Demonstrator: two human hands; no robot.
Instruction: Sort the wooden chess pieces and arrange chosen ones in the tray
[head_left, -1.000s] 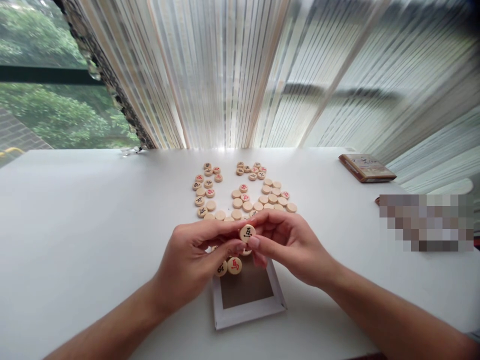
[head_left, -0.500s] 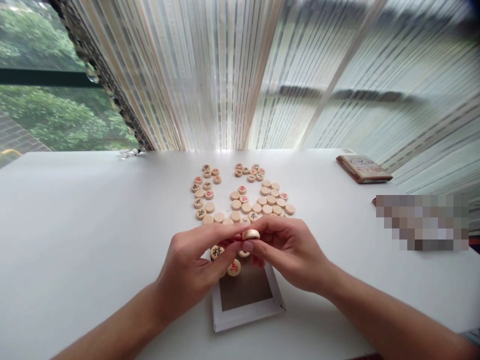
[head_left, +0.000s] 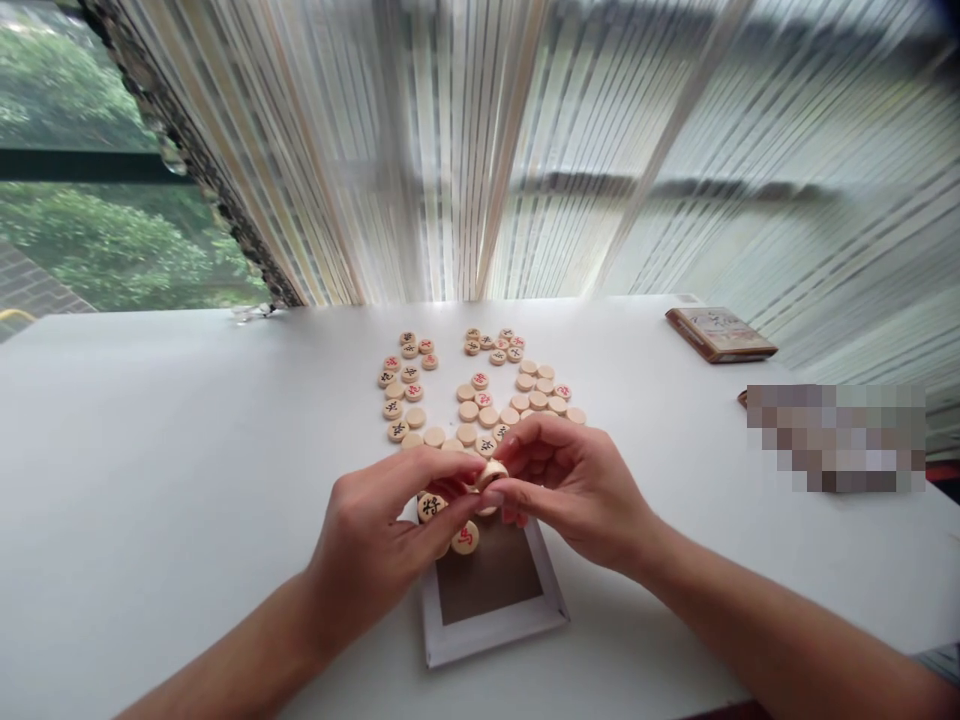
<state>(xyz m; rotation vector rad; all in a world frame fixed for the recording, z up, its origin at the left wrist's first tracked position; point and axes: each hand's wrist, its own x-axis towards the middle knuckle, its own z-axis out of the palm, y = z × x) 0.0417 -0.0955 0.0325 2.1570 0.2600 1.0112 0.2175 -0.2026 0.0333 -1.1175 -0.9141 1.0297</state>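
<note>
Between the fingertips of my left hand and my right hand, a round wooden Chinese chess piece is pinched and tilted. Both hands are closed on it, above a shallow white box tray with a brown bottom. Inside the tray lie a piece with a black character and a piece with a red character. My hands hide the tray's far part and other pieces there.
Beyond my hands, several loose chess pieces lie on the white table, some face up, some blank side up. A flat brown box lies at the back right. In front of it is a blurred-out object. Striped string curtains hang behind.
The held piece has been turned and tilted between my fingertips, and it sits slightly farther left. The view has shifted a little. The pieces on the table look the same.
</note>
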